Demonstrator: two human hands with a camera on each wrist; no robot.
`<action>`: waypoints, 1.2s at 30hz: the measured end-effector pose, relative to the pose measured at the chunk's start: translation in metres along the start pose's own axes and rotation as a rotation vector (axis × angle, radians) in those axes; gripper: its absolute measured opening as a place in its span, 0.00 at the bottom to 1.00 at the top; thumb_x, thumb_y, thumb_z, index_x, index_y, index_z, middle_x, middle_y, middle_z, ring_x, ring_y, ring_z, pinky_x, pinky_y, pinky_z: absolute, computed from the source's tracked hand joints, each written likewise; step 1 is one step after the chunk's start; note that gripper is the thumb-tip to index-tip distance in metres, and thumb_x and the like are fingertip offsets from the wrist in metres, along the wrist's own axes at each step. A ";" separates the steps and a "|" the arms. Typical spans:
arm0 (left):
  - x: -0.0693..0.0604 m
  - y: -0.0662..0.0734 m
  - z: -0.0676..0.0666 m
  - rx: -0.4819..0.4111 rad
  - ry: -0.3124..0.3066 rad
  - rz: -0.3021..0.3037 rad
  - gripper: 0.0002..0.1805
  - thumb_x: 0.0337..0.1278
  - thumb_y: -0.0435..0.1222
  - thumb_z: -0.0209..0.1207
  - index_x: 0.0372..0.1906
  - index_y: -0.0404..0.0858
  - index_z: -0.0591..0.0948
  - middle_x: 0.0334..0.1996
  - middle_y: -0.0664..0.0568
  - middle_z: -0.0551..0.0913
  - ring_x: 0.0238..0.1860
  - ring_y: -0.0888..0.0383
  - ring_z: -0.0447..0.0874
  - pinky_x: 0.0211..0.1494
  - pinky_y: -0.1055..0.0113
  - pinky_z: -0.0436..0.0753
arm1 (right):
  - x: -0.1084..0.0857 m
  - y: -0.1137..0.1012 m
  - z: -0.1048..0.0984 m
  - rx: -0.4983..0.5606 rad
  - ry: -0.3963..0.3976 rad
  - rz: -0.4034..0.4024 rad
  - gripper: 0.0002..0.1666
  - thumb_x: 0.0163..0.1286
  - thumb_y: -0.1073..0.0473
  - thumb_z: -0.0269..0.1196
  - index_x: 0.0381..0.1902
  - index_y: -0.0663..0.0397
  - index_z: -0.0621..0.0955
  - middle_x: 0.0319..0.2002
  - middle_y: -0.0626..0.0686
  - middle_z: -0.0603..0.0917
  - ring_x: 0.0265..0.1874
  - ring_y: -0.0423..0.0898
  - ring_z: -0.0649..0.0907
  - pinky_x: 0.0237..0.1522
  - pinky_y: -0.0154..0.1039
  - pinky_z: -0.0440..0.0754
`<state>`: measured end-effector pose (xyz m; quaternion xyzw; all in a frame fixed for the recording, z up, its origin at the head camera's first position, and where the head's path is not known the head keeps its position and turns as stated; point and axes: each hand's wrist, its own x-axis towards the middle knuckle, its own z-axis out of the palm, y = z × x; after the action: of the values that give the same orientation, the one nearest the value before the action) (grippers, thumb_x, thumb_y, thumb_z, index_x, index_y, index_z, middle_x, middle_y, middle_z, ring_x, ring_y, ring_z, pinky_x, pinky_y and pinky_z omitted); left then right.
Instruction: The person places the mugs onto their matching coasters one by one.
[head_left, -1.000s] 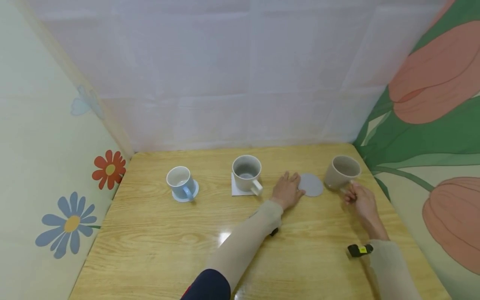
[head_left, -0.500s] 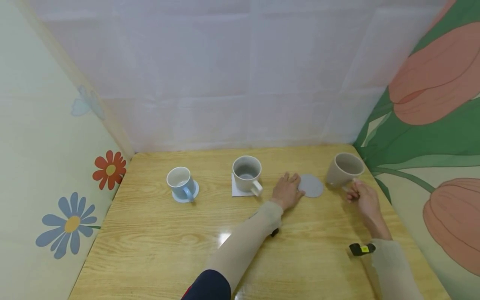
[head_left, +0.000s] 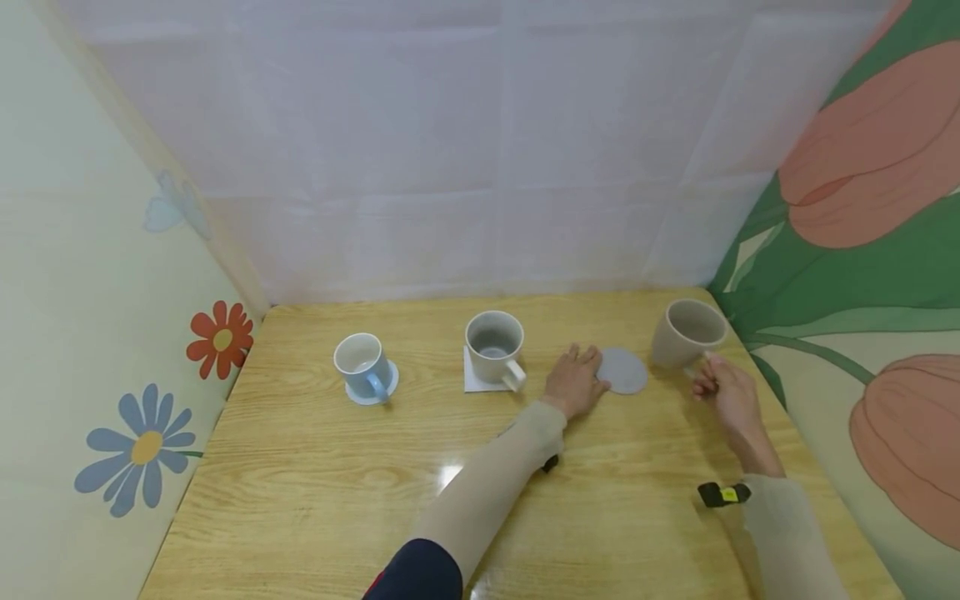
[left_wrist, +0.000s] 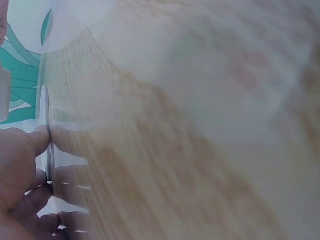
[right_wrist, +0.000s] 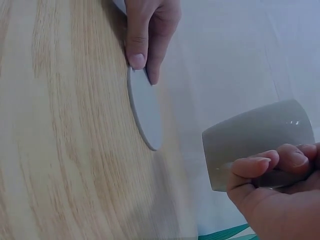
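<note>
My right hand grips the handle of a grey-beige mug. In the right wrist view this mug hangs tilted, apart from the table. A round grey coaster lies to its left on the wood-grain table. At the coaster's left edge is my left hand, its thumb and a finger pinching the rim from both sides; the right wrist view shows this hold on the coaster clearly. The left wrist view sees the coaster edge-on beside the thumb, with the hand reflected in the glossy tabletop.
A white mug stands on a square white coaster left of my left hand. Farther left, a white mug with a blue handle sits partly over a round white coaster. A white sheet hangs behind the table.
My right hand has moved slightly up and away with the grey-beige mug, which has risen and shifted a little. My left hand and the round coaster have stayed in place.
</note>
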<state>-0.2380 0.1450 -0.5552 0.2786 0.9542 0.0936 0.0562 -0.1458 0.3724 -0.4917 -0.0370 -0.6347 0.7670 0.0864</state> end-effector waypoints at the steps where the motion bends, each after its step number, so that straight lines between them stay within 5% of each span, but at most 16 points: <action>1: 0.000 0.000 -0.001 0.003 0.002 0.001 0.35 0.81 0.58 0.51 0.82 0.49 0.66 0.84 0.61 0.64 0.85 0.52 0.59 0.88 0.61 0.58 | 0.000 -0.001 0.001 -0.005 -0.002 0.003 0.21 0.90 0.58 0.43 0.31 0.57 0.69 0.27 0.45 0.67 0.28 0.40 0.73 0.30 0.34 0.74; 23: 0.003 -0.001 0.002 -0.016 -0.015 0.004 0.35 0.81 0.58 0.51 0.83 0.50 0.64 0.85 0.60 0.62 0.86 0.51 0.56 0.88 0.60 0.57 | 0.000 -0.004 0.010 -0.032 -0.050 -0.017 0.22 0.90 0.57 0.46 0.31 0.59 0.71 0.26 0.47 0.70 0.28 0.40 0.76 0.30 0.33 0.79; 36: -0.005 0.003 -0.011 0.009 -0.045 -0.025 0.36 0.81 0.58 0.50 0.85 0.51 0.63 0.85 0.61 0.61 0.86 0.53 0.56 0.88 0.62 0.57 | 0.001 -0.001 0.011 -0.038 -0.065 -0.032 0.24 0.89 0.57 0.50 0.32 0.68 0.75 0.28 0.48 0.78 0.29 0.41 0.82 0.33 0.33 0.85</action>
<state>-0.2341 0.1436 -0.5437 0.2688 0.9566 0.0822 0.0775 -0.1486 0.3623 -0.4885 -0.0035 -0.6523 0.7540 0.0770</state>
